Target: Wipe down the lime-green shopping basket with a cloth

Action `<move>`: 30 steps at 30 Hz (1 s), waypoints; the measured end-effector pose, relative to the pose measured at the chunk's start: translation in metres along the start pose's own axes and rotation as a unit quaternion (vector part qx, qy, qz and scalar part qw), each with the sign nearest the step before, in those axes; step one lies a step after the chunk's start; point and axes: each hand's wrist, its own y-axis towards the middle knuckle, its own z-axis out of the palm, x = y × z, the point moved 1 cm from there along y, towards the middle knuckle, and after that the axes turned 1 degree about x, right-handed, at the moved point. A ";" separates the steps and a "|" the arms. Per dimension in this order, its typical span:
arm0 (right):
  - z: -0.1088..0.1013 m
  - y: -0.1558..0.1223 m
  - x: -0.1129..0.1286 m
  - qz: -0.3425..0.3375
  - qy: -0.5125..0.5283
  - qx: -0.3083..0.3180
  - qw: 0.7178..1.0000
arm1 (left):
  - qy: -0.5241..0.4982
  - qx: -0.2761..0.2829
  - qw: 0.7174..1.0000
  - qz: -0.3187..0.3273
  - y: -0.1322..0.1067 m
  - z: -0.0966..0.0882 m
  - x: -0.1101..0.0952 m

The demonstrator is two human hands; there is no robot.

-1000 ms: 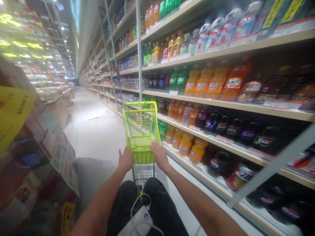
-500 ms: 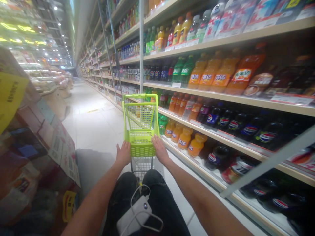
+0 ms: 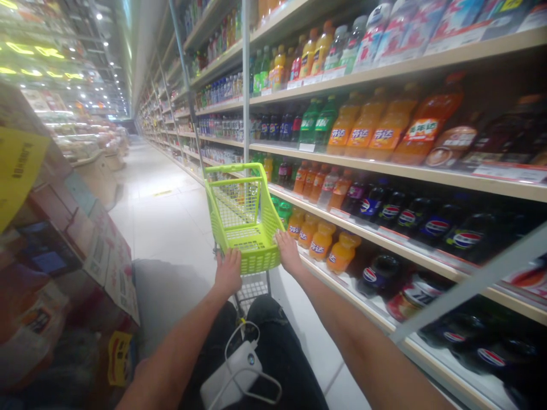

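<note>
Along the near end of a supermarket drinks aisle, a lime-green plastic shopping cart point(image 3: 252, 256) stood just in front of the person's black trousers point(image 3: 277, 347), tilted a little, with its wire lower rack point(image 3: 252, 290) close to the knees. The left hand point(image 3: 228, 273) lay on the near left of the basket, and the right hand point(image 3: 289, 253) lay on its near right corner, fingers spread along the rim. Both hands were in contact with the cart, yet neither looked firmly clenched; from the head view, it could not be told whether the fingers closed around the plastic or only pressed on it. The work in hand appeared to be wheeling the cart along the aisle, and the next move seemed to call for steady, even pressure from 2 hands to keep it off the shelving. To the right, shelves held orange soda bottles point(image 3: 322, 239) and Pepsi bottles point(image 3: 465, 239). To the left stood a cardboard display point(image 3: 106, 267) bearing a yellow sign point(image 3: 17, 165). A white power bank point(image 3: 231, 370) with a looped cable lay on the lap.
</note>
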 end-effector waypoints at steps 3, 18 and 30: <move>-0.002 0.003 0.009 0.018 -0.006 0.009 1.000 | 0.002 0.018 1.000 -0.010 -0.001 0.001 -0.004; 0.006 -0.019 0.063 -0.106 0.020 0.016 0.994 | -0.027 0.016 0.999 0.022 0.003 -0.005 -0.015; 0.018 -0.038 0.067 -0.148 0.050 -0.045 0.987 | -0.016 0.037 0.998 0.048 0.028 -0.022 0.010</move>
